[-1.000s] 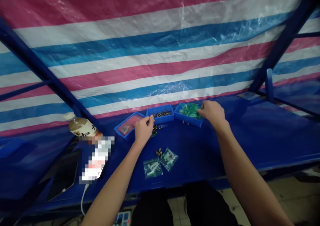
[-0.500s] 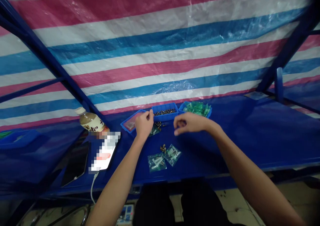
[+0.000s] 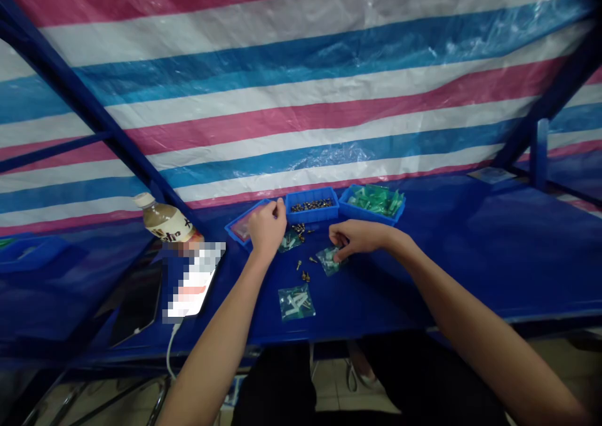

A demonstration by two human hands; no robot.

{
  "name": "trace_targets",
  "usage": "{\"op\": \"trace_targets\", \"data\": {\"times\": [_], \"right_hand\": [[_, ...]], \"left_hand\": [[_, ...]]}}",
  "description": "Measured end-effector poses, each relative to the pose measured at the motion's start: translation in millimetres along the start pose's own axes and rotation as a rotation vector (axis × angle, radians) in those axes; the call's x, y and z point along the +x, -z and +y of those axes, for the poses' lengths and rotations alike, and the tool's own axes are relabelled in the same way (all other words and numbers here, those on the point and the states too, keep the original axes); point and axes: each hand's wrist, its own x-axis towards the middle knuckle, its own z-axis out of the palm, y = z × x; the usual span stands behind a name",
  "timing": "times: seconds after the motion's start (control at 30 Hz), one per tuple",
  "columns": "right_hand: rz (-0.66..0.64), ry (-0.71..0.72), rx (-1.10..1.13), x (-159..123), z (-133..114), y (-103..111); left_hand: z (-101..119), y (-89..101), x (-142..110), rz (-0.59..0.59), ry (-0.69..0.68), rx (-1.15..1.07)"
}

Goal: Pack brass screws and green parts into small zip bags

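The right hand [image 3: 358, 238] is the one on the work: its fingers curl down and close over a small clear plastic bag [image 3: 332, 261] of white and green parts, so it looks shut on the bag rather than spread. The bag lies on the blue table top [image 3: 437, 275] directly beneath the fingertips, on the side of the hand toward the left arm. The fingers cover part of it, but its longer side seems to slant from upper left to lower right.

The left hand [image 3: 267, 228] is farther from that bag, with loose brass fittings [image 3: 301, 266] lying between them. It hangs over the rim of a shallow blue tray [image 3: 237, 233], thumb and forefinger drawn together near a second blue tray [image 3: 311, 216] of small dark-and-brass parts. Whether that pinch holds anything is hidden. Just below the left fingers sits another small bag [image 3: 290, 241] – its contents are hard to make out – while a third clear bag [image 3: 296, 302] lies nearer the person, apart from both hands. Beyond the right hand, a third blue tray [image 3: 371, 216] holds green plastic pieces, all set against a striped tarpaulin [image 3: 301, 100].
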Motion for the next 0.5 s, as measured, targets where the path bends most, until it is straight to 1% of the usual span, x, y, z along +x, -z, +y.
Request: {"op": "trace_targets", "data": {"times": [0.1,0.2,0.27,0.33,0.4,0.43,0.5], "right_hand": [[0.034,0.025,0.026,-1,4,3],[0.101,0.1,0.08,-4,5,9],[0.234,0.132,0.097,-8,4,14],[0.442,0.126,0.102,-12,2,19],[0.632,0.102,0.12,-14,-1,22],[0.687,0.095,0.143,-14,-1,22],[0.709,0.093,0.212,-11,-1,20]], "left_hand": [[-1,-2.3,-1,-0.013,-0.04,0.074],[0,-4.5,-3,-0.106,-0.148,0.083],[0,-5.5,-4,-0.166,-0.226,0.071],[1,-6.2,-5,-0.2,-0.266,0.062],[2,-7.0,-6,-0.216,-0.275,0.059],[2,-7.4,-6,-0.219,-0.274,0.052],[4,-8.5,-7,-0.233,-0.269,-0.004]]}}
